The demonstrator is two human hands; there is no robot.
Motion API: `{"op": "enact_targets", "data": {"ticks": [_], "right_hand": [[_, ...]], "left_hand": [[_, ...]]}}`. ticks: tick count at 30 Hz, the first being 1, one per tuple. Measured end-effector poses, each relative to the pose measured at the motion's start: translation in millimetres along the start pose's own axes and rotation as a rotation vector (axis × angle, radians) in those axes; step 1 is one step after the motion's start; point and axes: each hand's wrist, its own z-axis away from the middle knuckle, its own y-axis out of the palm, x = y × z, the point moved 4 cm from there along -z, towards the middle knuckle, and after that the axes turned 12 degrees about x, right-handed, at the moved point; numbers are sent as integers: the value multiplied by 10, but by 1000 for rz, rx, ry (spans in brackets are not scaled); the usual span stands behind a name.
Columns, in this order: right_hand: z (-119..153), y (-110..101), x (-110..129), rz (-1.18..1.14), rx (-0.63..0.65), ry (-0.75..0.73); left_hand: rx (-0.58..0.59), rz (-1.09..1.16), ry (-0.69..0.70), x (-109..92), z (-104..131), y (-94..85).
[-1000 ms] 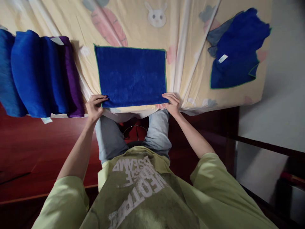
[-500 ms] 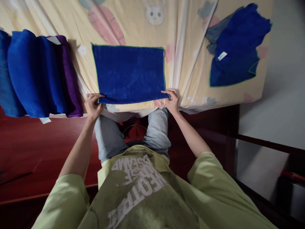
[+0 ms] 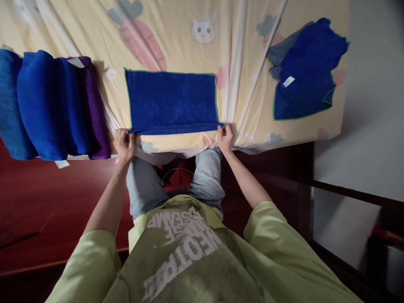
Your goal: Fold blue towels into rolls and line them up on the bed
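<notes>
Blue towel (image 3: 172, 99) upper middle, lower edge rolled up | left hand (image 3: 125, 143) pinching its lower-left corner | right hand (image 3: 225, 136), fingers clamped lower-right | rolls (image 3: 38, 103) left, cloths (image 3: 311, 52) upper right

Lime-green short-sleeved shirt (image 3: 221, 269) (pale block lettering (image 3: 189, 249)), light blue trousers (image 3: 143, 187).

A cream sheet (image 3: 183, 52) (printed with carrots (image 3: 142, 42) and a rabbit (image 3: 203, 32)) carries rolled towels (image 3: 39, 105) at left, a blue cloth (image 3: 172, 99) midway, and rumpled cloths (image 3: 309, 71) at right.
</notes>
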Motion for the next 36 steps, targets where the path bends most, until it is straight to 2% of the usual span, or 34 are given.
{"op": "enact_targets", "data": {"ticks": [3,7,11,14,19,30,36], "right_hand": [[0,7,9,-20,-3,28],[0,14,51,-89,30,81],[9,6,120,-45,6,34],[15,4,151,-18,-23,6],[21,21,130,8,-17,42],[35,-14,194,75,-52,-8],[45,1,165,145,-60,-53]], "left_hand": [[-10,-6,-15,9,-7,24],[-14,39,-108,14,9,44],[-10,121,-161,-18,23,52],[-16,150,-160,-58,22,50],[-52,80,-147,-91,28,35],[-72,-38,-115,20,70,92],[-68,-14,-127,60,76,127]]}}
